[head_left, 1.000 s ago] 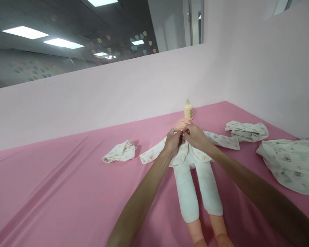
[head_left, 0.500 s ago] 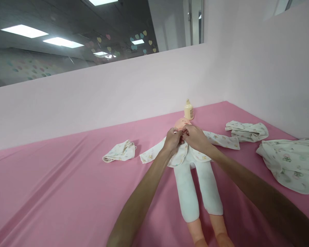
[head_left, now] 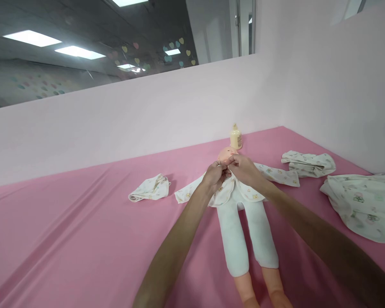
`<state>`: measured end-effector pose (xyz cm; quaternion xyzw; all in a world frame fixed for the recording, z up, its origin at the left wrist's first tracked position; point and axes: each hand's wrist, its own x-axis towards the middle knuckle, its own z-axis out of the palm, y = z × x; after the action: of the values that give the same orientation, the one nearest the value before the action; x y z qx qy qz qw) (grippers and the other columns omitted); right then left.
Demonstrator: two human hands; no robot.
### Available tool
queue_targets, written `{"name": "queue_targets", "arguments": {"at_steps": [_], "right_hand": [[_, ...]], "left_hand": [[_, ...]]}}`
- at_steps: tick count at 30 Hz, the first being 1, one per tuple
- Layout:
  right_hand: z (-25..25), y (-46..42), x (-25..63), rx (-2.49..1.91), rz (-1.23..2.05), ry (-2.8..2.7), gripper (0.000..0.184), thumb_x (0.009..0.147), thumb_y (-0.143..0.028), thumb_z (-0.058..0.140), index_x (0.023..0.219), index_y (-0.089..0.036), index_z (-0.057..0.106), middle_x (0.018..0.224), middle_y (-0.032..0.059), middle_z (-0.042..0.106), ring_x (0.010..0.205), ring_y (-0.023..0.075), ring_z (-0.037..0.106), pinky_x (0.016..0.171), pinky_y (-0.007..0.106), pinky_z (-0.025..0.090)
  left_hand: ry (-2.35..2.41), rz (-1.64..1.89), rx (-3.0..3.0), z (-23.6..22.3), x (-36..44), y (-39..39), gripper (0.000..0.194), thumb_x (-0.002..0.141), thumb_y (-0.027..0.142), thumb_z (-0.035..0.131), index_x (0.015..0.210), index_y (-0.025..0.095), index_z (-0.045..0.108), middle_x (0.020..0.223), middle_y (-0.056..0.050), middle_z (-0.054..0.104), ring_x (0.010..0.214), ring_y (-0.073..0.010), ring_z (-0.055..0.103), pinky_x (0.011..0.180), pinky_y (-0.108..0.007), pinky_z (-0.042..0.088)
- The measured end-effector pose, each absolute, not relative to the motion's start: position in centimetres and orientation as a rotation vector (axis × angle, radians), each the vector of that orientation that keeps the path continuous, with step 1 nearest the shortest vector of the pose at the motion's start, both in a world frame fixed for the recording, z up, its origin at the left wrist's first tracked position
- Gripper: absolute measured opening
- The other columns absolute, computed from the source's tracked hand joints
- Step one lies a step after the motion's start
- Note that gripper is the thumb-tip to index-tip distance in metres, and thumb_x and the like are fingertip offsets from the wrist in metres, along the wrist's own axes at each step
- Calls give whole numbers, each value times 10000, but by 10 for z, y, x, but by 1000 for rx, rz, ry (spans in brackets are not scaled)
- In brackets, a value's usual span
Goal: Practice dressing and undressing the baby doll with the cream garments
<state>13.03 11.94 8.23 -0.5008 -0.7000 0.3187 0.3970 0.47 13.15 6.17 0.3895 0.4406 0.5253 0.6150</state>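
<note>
A baby doll (head_left: 240, 231) lies on its back on the pink sheet (head_left: 83, 239), feet toward me, in white trousers and a printed white jacket (head_left: 276, 174) with sleeves spread out. My left hand (head_left: 214, 176) and my right hand (head_left: 244, 167) meet over the doll's chest just below its head (head_left: 227, 154). The fingers of both hands are pinched on the jacket's front edges near the collar. What lies between the fingertips is too small to make out.
A cream bottle (head_left: 235, 137) stands behind the doll's head by the pale wall. A folded printed cloth (head_left: 150, 189) lies to the left, another (head_left: 309, 163) to the right, and a larger crumpled garment (head_left: 361, 204) at the right edge. Walls close the back and right.
Both hands have shifted slightly up the doll's chest toward the neck, still pinched on the jacket front. Nothing else has moved.
</note>
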Motion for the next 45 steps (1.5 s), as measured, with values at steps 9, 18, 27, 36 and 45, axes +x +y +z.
{"name": "queue_targets", "arguments": {"at_steps": [9, 18, 27, 36, 45], "right_hand": [[94, 110, 141, -1278, 645, -1974, 293, 874, -251, 456, 1144, -173, 536, 1270, 103, 564, 1073, 194, 559, 800, 278, 422], [134, 68, 174, -1333, 259, -2397, 202, 899, -297, 418, 811, -176, 555, 795, 46, 618, 678, 157, 530, 587, 275, 300], [115, 58, 163, -1381, 148, -2587, 232, 855, -179, 403, 660, -166, 528, 646, 53, 580, 563, 157, 490, 527, 293, 251], [64, 51, 165, -1457, 235, -2458, 219, 880, -364, 492, 853, -163, 575, 907, 109, 628, 778, 238, 593, 553, 296, 309], [34, 59, 152, -1572, -62, -2210, 183, 866, -128, 415, 868, -140, 598, 920, 125, 602, 857, 251, 578, 674, 333, 380]], "left_hand": [[1414, 1121, 1382, 90, 3, 101, 73, 782, 158, 588, 819, 192, 536, 753, -20, 562, 583, -106, 493, 496, -218, 345], [1748, 495, 2186, 93, 14, 18, 249, 894, 415, 456, 998, 203, 536, 1029, -59, 575, 866, -207, 538, 664, -310, 397], [1984, 110, 2417, 72, 27, 15, 363, 896, 446, 463, 1130, 169, 474, 1132, -109, 535, 1003, -251, 539, 638, -311, 410], [2129, -17, 2461, 60, 10, 34, 211, 890, 210, 399, 1052, 146, 519, 1007, -83, 577, 823, -219, 612, 520, -286, 293], [2165, 310, 2492, 44, 11, 58, 298, 938, 174, 307, 1095, 192, 560, 1017, -57, 622, 765, -185, 606, 567, -281, 320]]}}
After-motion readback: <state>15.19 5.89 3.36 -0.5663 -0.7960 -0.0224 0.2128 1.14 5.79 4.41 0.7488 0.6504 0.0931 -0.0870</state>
